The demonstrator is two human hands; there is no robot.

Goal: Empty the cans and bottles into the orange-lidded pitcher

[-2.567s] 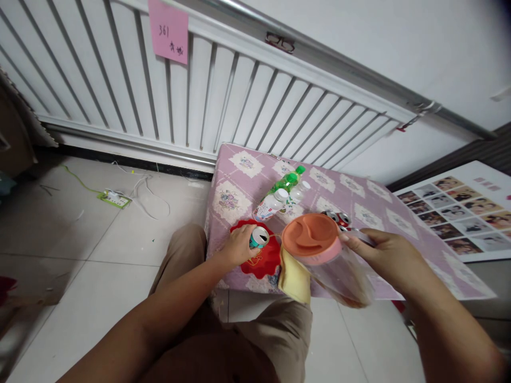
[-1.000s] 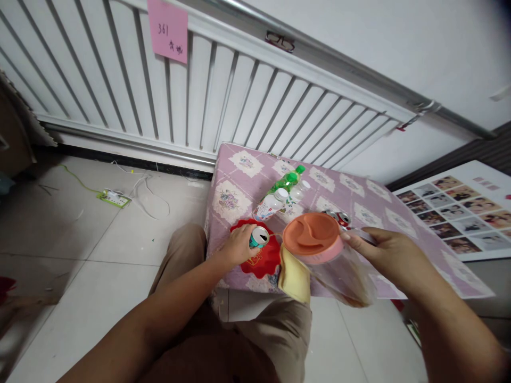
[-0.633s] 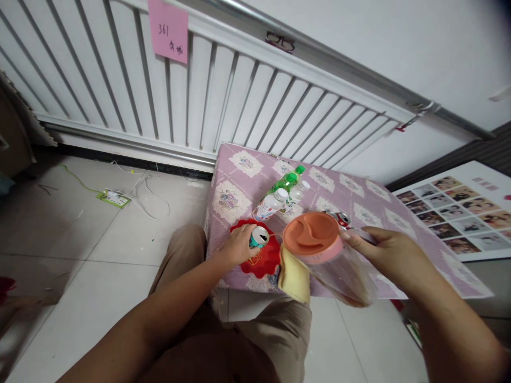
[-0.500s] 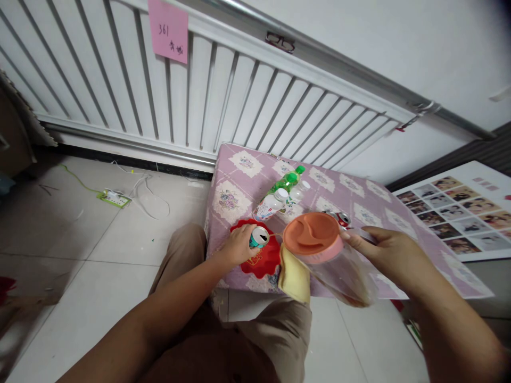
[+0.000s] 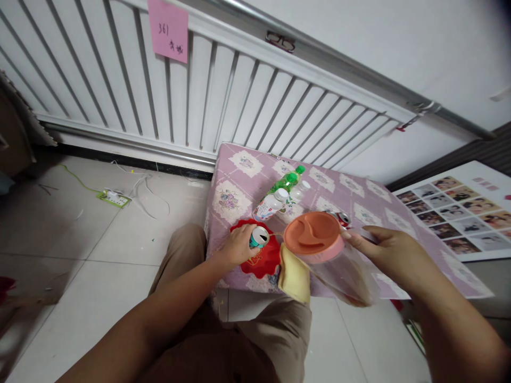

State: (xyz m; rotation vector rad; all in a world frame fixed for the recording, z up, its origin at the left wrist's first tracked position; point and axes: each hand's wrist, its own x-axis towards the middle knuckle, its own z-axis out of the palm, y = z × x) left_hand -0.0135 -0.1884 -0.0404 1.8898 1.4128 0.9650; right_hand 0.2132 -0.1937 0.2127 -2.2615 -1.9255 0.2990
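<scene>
The left hand (image 5: 238, 246) has its grip closed around a can (image 5: 258, 237) standing on a red mat (image 5: 264, 260) at the bench (image 5: 359, 199) edge. The right hand (image 5: 389, 251) grips a tilted jug (image 5: 331, 258), held beside the can.

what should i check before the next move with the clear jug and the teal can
1. Left hand grips the small teal drink can: ok.
2. Can upright on the red plate, opening up: ok.
3. Right hand holds the clear plastic jug with the orange lid by its handle: ok.
4. Jug tilted toward the can, lid on: ok.
5. Liquid level in the jug: cannot tell.
6. Yellow cloth lies under the jug: ok.
</scene>
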